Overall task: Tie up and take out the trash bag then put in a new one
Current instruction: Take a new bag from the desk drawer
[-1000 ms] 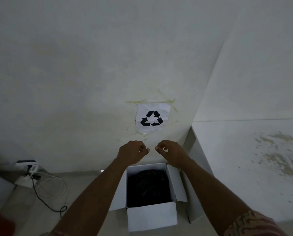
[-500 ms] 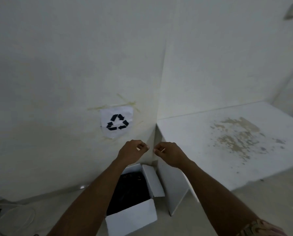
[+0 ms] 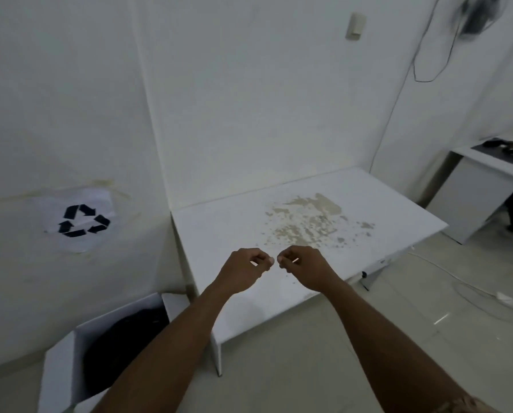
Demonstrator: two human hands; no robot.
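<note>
A white cardboard box (image 3: 59, 374) serves as the bin on the floor at the lower left, flaps open, with a black trash bag (image 3: 121, 341) inside it; my left forearm hides part of it. My left hand (image 3: 245, 268) and my right hand (image 3: 304, 266) are held out in front of me, knuckles nearly touching, above the front of a white table. Both hands have the fingers curled in, and nothing is visible in either.
A low white table (image 3: 383, 210) with a stained, flaking patch stands in the corner to the right of the box. A recycling sign (image 3: 78, 220) is taped to the left wall. A second desk (image 3: 487, 180) stands at the far right, cables on the floor.
The view has swung to the right: the box has slid from the centre to the lower left and the table now fills the middle. My hands keep the same curled pose.
</note>
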